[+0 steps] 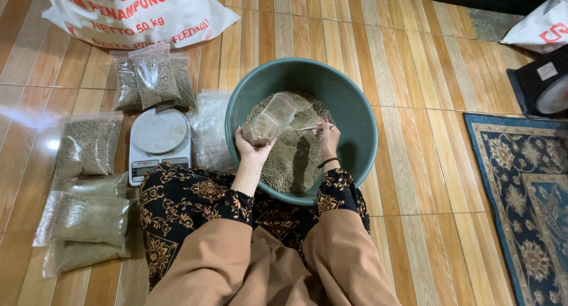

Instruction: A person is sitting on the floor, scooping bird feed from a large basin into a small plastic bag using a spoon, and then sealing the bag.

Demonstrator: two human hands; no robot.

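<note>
Currently filling: left hand point(251, 149) grips a clear bag point(269, 120) of pellets over the green basin point(355, 111), mouth tilted up-right, long axis diagonal. Right hand point(327, 137) is closed on a metal scoop point(306, 128) at the bag's mouth. Judged next: steady tipping. Scale point(158, 141) sits left.

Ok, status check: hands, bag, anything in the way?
Left hand holds clear bag, part-filled with pellets, over green basin. Right hand grips metal spoon at the bag's mouth. Nothing blocking.
</note>
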